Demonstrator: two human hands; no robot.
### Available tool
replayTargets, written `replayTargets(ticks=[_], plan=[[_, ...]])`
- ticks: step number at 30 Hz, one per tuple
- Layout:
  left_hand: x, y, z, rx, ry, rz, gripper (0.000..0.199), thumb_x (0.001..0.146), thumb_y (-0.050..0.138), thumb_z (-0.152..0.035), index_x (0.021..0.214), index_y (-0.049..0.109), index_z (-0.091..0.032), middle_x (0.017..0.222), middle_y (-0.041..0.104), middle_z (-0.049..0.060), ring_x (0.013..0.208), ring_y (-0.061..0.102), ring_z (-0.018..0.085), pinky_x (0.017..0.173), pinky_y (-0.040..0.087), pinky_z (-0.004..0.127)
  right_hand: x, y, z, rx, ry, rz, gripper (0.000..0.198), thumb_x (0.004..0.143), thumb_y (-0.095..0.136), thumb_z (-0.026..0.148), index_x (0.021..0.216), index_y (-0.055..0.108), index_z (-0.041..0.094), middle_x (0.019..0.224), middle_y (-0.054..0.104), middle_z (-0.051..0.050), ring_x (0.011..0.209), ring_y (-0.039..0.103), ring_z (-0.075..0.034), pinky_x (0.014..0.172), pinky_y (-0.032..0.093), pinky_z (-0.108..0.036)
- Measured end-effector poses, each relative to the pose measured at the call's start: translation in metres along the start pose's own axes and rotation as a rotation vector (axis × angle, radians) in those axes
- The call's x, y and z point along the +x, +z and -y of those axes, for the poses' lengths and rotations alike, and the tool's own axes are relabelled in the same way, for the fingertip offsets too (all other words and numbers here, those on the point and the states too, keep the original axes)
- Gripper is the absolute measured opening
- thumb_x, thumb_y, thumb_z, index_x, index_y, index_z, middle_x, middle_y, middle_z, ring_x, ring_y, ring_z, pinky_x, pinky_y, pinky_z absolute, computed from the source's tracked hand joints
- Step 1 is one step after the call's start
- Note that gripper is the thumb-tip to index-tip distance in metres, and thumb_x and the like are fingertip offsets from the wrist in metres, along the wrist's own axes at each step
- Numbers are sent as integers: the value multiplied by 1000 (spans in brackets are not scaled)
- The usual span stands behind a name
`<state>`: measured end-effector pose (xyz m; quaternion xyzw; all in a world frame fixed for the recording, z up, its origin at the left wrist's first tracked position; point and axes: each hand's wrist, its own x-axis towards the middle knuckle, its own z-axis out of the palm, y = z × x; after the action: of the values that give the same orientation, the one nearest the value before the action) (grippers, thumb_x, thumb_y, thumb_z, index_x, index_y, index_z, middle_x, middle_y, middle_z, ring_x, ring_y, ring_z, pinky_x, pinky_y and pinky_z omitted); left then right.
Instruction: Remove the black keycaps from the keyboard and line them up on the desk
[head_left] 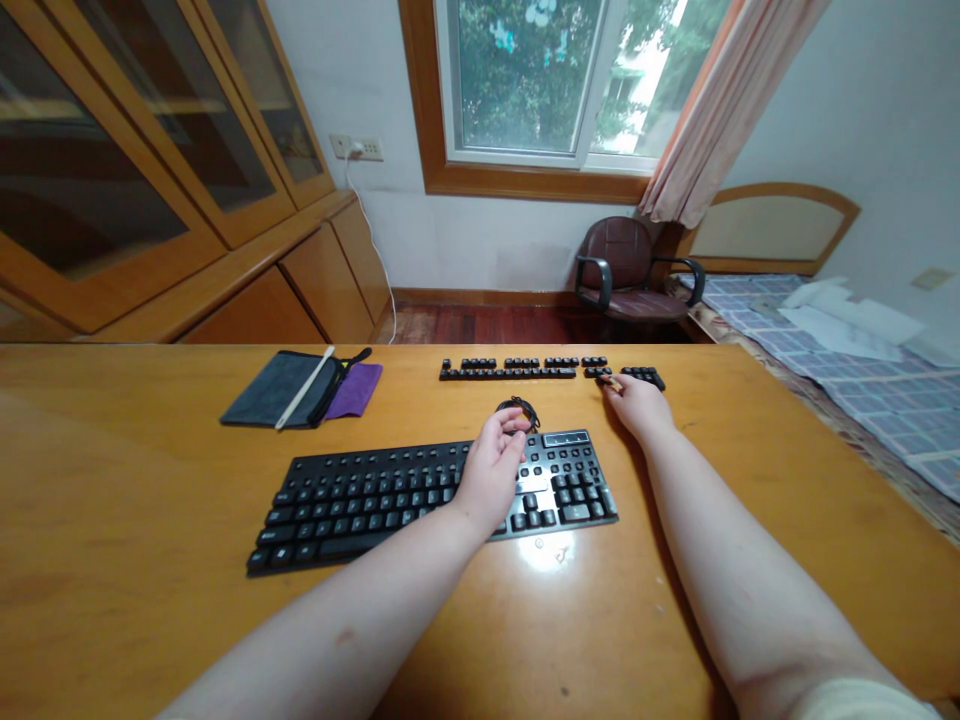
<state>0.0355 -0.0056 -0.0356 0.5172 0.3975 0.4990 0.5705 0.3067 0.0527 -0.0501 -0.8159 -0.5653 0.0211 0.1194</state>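
A black keyboard (360,505) lies on the wooden desk. Its top row and part of its right side show bare key stems. My left hand (491,465) hovers over the keyboard's right half, fingers loosely curved and apart from the thumb, with nothing visible in them. My right hand (637,405) reaches to the far right of the desk. Its thumb and fingers pinch a small black keycap (602,379) beside the loose ones. Removed keycaps (510,373) stand in two rows near the desk's far edge, with another group (643,376) just beyond my right hand.
A coiled black cable (521,405) sits behind the keyboard. At the far left lie a dark grey pouch (262,390), a pale stick (306,388) and a purple cloth (356,390). Past the desk stand an office chair (622,265) and a bed (832,360).
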Motion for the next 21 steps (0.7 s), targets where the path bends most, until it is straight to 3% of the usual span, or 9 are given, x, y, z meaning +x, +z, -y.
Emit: replayTargets(ticks=[9, 21], plan=[[0, -1, 0, 9, -3, 6, 28, 85, 51, -25, 111, 52, -16, 102, 59, 8, 66, 52, 10, 68, 45, 26, 1, -1, -5, 46, 103, -65, 40, 86, 42, 39, 115, 63, 22, 105, 68, -11, 95, 61, -24, 78, 44, -30], [0, -1, 4, 16, 5, 14, 28, 86, 50, -24, 113, 51, -16, 103, 59, 8, 65, 52, 9, 68, 45, 25, 0, -2, -3, 35, 121, -28, 40, 86, 41, 41, 112, 64, 23, 103, 68, -10, 93, 61, -24, 75, 45, -31]])
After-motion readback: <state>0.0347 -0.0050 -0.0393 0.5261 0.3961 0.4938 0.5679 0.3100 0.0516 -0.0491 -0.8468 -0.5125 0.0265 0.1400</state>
